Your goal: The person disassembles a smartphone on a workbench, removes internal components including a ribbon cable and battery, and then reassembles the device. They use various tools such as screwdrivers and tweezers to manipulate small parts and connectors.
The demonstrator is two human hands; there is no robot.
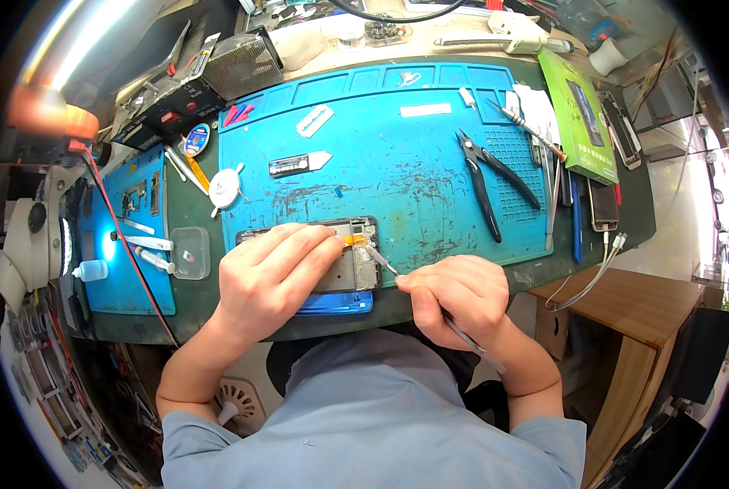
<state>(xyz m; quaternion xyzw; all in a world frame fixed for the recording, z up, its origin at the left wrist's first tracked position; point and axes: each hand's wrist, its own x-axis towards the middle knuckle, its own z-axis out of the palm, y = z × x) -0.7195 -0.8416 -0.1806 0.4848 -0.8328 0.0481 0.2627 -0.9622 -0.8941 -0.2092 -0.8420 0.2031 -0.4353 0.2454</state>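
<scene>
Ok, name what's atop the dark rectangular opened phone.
The left hand and an orange strip lie over the phone; the right hand holds a slim metal tool over its right end. What the left hand covers is hidden.

This is a phone repair workshop. A blue silicone repair mat with moulded compartments along its far edge covers much of the counter, and an opened smartphone lies on it with its inner frame bare. Around it are the trade's small tools: black-handled flush cutters, a syringe and a white spool. A green box picturing a phone stands at the right.
</scene>
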